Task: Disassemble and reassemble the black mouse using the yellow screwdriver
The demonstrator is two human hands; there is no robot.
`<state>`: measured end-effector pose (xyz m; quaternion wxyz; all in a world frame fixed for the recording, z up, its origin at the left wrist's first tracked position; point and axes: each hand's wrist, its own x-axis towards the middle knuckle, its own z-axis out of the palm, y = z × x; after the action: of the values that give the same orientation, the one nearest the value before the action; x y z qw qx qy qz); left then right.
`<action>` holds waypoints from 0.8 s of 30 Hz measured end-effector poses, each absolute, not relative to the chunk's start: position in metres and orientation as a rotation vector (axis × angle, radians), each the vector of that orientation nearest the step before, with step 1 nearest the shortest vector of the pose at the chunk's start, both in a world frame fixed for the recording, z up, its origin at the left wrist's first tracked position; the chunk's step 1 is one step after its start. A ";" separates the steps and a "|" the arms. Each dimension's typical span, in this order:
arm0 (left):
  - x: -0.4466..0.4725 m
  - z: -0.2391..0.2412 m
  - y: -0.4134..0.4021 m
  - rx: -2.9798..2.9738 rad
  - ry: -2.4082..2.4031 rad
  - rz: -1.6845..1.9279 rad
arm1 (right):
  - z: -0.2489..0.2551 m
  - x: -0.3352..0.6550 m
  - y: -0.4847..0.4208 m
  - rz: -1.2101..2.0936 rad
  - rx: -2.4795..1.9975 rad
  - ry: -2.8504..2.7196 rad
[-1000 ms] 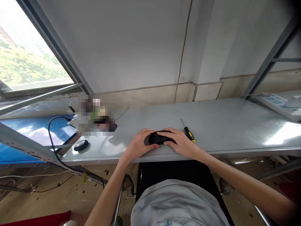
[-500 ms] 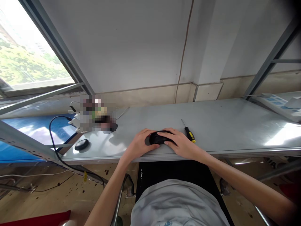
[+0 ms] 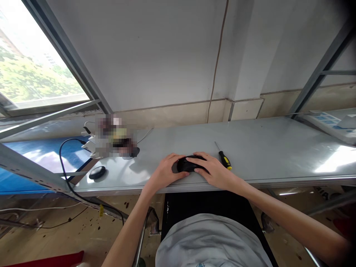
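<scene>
A glossy black computer mouse (image 3: 185, 165) rests on the grey table near its front edge, lying sideways between both hands. My left hand (image 3: 168, 170) is curled around its left end, thumb along the near side. From the right, my right hand (image 3: 213, 168) grips the other end, with fingers over the top and thumb at the near side. Part of the mouse is hidden under the fingers. Just beyond my right hand lies a screwdriver (image 3: 224, 159) with a black and yellow handle, its thin shaft pointing away towards the wall.
Another black, rounded object like a mouse (image 3: 97, 172) lies at the table's left end. Behind it stands a blurred-out cluster of items (image 3: 115, 137), with a black cable (image 3: 62, 159) looping off the edge. Metal frame posts (image 3: 308, 70) rise at both sides. A white panel (image 3: 328, 122) is far right.
Both hands keep the same grip on the mouse, which stays in place. The whole view has shifted very slightly.
</scene>
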<state>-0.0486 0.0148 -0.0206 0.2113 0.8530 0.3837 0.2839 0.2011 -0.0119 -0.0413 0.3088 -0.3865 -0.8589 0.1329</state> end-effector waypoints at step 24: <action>-0.046 -0.019 0.013 2.400 1.087 0.782 | -0.042 0.201 -0.013 0.285 -1.032 -2.198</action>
<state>-0.0462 0.0129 -0.0186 0.1952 0.8565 0.3878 0.2792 0.2006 -0.0126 -0.0421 0.3416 -0.3966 -0.8450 0.1096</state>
